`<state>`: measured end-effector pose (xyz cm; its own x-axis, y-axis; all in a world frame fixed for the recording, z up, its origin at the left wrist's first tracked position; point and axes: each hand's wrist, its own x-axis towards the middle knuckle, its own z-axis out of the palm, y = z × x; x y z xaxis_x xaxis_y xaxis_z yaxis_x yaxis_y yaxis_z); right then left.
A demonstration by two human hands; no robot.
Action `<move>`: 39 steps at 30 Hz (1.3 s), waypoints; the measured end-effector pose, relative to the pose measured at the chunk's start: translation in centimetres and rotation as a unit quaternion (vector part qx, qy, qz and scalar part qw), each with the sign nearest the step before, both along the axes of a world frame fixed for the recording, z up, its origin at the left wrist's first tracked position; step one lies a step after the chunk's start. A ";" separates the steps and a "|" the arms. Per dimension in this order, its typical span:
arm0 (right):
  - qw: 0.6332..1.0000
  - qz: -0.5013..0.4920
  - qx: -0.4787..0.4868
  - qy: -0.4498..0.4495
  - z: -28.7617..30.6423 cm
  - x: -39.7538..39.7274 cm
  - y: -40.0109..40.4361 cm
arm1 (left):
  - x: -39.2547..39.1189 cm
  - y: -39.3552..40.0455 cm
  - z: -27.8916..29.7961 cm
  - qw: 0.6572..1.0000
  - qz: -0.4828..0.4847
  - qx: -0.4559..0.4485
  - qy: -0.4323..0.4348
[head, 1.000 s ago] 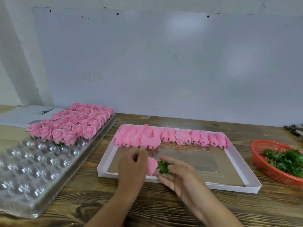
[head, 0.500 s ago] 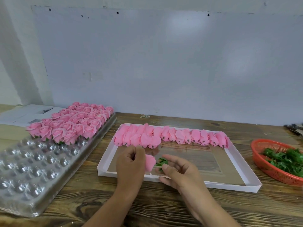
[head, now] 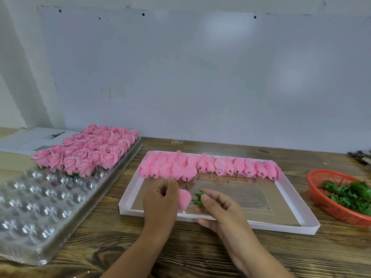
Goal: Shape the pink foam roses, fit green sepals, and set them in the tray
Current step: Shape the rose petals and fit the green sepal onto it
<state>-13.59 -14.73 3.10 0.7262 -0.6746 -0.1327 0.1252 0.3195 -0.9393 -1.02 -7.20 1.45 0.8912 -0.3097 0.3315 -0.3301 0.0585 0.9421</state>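
Observation:
My left hand point(head: 159, 199) grips a pink foam rose bud point(head: 184, 199) over the near left corner of the white box lid point(head: 249, 224). My right hand point(head: 218, 211) pinches a green sepal point(head: 198, 198) just right of the bud, a small gap between them. A row of unshaped pink buds point(head: 208, 167) lies along the lid's far side. The clear plastic tray point(head: 40, 205) at left holds finished roses point(head: 88, 151) in its far half; its near cups stand bare.
A red basket point(head: 321, 201) of green sepals point(head: 353, 195) sits at the right edge. Papers point(head: 30, 139) lie behind the tray at far left. Dark tools point(head: 361, 156) lie at far right. A white wall panel backs the wooden table point(head: 180, 255).
Both hands have risen slightly towards the lid. The sepal has drawn a little away from the bud, and my right thumb now lies over it.

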 end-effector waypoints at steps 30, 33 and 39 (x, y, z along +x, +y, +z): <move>0.982 0.019 -0.189 0.000 -1.4 0.4 0.6 | -0.8 0.5 1.1 0.997 -0.048 0.020 0.054; 0.979 0.018 -0.203 0.004 -1.5 0.5 0.5 | -0.8 0.4 1.0 0.998 -0.036 0.044 0.035; 0.954 0.010 -0.297 0.029 -1.8 0.4 0.6 | -0.9 0.5 1.0 0.996 -0.057 0.039 0.057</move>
<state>-13.18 -14.18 1.29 0.7427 -0.6294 0.2287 0.0668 -0.2702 -0.9605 -1.88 -6.66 2.48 0.8790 -0.4323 0.2010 -0.2161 0.0144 0.9763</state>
